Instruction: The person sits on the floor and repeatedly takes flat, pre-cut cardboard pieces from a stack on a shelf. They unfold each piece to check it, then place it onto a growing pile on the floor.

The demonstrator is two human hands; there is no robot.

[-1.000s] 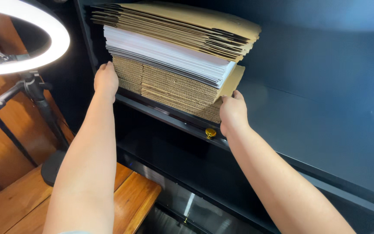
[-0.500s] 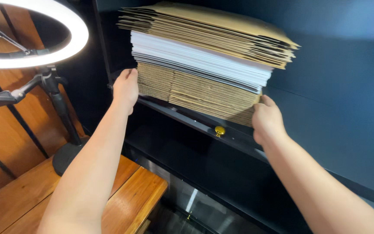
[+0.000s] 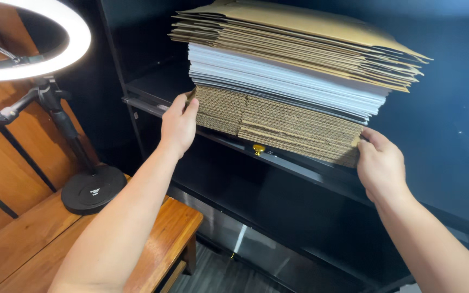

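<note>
A: Where's the stack?
B: Black shelf (image 3: 299, 168), cardboard stack (image 3: 294, 81) on it: brown sheets, white in the middle.
A: Hands?
B: My left hand (image 3: 179, 122) flat on its left end, right hand (image 3: 380, 165) on right corner. Fingers open, nothing gripped. Ring light (image 3: 33, 40) far left.

left hand (image 3: 178, 123): arm outstretched, fingers up | right hand (image 3: 380, 164): outstretched, fingers curled

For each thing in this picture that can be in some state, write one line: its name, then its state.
Ring light: switched on, glowing.
Stack of flat cardboard and white sheets: piled flat on the black shelf, edges uneven.
Left hand: pressed against the stack's left end.
Right hand: touching the stack's lower right corner.
</note>
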